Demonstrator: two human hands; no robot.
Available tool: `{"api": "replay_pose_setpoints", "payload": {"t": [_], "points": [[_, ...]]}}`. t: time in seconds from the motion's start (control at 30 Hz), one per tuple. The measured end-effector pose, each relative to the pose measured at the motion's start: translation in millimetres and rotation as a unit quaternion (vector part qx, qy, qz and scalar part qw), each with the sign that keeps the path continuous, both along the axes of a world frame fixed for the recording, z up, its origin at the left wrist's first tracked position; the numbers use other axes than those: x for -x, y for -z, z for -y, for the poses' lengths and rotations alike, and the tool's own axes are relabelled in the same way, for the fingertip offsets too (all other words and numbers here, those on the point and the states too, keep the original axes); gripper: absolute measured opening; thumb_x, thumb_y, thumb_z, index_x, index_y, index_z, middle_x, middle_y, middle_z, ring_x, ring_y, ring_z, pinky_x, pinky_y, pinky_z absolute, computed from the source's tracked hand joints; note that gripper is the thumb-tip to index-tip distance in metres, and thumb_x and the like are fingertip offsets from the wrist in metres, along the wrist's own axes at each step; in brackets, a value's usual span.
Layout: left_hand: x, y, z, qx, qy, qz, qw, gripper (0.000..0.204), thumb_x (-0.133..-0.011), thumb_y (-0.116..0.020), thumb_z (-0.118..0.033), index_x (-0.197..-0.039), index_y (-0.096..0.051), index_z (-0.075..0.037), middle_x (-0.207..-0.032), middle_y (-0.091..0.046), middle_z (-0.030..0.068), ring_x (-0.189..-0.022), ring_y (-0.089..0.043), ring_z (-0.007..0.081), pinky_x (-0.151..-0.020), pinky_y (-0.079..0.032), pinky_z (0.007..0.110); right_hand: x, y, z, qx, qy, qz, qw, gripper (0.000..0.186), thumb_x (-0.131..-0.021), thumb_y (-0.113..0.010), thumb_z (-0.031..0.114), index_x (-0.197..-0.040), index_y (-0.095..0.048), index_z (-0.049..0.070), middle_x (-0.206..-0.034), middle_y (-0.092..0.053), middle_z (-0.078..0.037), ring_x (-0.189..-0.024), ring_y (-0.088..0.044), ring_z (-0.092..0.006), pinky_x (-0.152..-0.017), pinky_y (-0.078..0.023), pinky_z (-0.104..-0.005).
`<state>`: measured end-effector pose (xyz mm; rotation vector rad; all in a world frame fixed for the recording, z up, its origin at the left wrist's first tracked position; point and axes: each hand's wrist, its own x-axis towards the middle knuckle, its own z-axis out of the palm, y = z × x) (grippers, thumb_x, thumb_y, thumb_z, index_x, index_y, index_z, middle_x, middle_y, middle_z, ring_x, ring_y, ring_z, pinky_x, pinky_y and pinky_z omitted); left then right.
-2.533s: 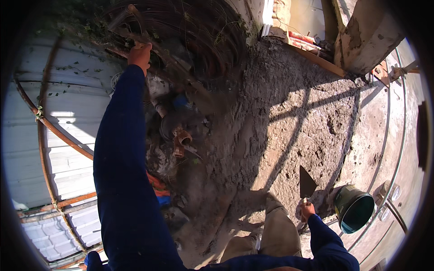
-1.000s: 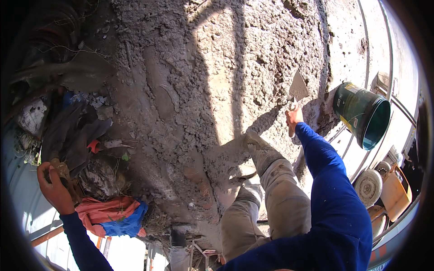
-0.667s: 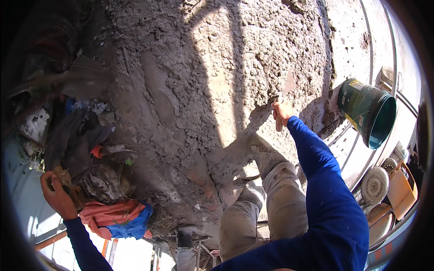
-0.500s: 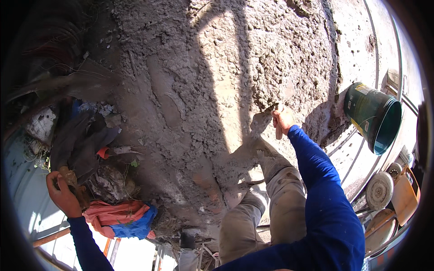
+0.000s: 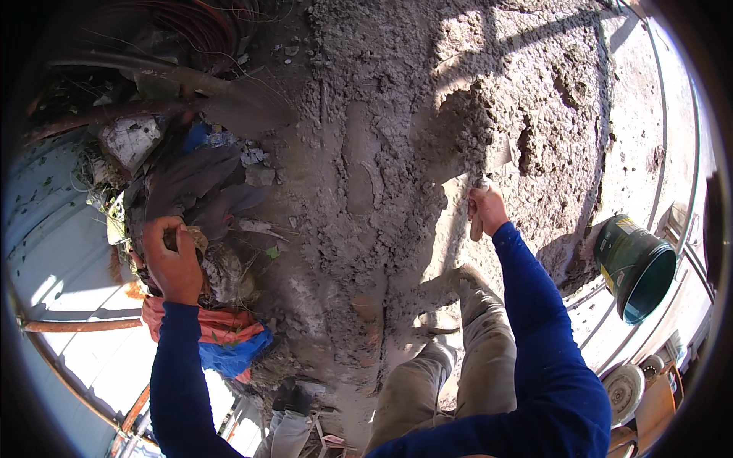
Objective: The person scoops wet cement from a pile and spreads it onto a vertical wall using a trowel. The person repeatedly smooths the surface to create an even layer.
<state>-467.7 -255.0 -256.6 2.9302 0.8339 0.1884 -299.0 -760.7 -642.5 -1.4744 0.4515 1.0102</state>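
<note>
My left hand (image 5: 172, 263) grips a brownish pipe-like piece (image 5: 192, 238) among rubble and dark sheeting (image 5: 179, 179) at the left. My right hand (image 5: 489, 206) is closed on the wooden handle of a trowel (image 5: 499, 153), its mortar-smeared blade lying in rough wet mortar (image 5: 550, 153) right of centre. My legs and feet (image 5: 481, 343) stand on the mortar just below that hand. A red and blue sheet (image 5: 233, 351) lies below my left hand.
A green bucket (image 5: 630, 256) lies tipped at the right, above round plates (image 5: 622, 393) and an orange container (image 5: 653, 416). Coiled hoses (image 5: 206, 30) and bars lie upper left, beside white corrugated panels (image 5: 69, 259). What looks like another person's leg (image 5: 279, 431) shows at the bottom.
My left hand has left the upper bar it held earlier and now holds the brownish piece. The trowel has moved forward into the mortar. The view has swung, shifting the rubble rightward.
</note>
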Motion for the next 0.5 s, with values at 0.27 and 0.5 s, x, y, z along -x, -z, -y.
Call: {"api": "replay_pose_setpoints", "payload": {"t": [0.27, 0.5], "points": [[-11.5, 0.6, 4.8, -0.003, -0.009, 0.016, 1.000, 0.016, -0.084, -0.073, -0.005, -0.095, -0.063, -0.005, -0.094, -0.061, 0.0112, -0.093, -0.061, 0.0351, -0.087, -0.049, 0.046, 38.4, -34.7, -214.1, 0.061, -0.084, 0.229, 0.968, 0.031, -0.097, -0.072, 0.018, -0.107, -0.048, 0.002, -0.087, -0.066, -0.021, -0.076, -0.068, -0.0381, -0.066, -0.053, -0.0474], [-8.6, -4.0, 5.4, -0.008, -0.027, 0.017, 0.999, 0.018, -0.081, -0.075, -0.007, -0.095, -0.064, -0.008, -0.096, -0.062, 0.0114, -0.095, -0.061, 0.0378, -0.085, -0.048, 0.050, 85.7, -90.7, -153.3, 0.146, -0.219, 0.287, 0.921, 0.036, -0.095, -0.072, 0.018, -0.115, -0.052, -0.003, -0.093, -0.068, -0.032, -0.088, -0.067, -0.0555, -0.076, -0.052, -0.0575]]}}
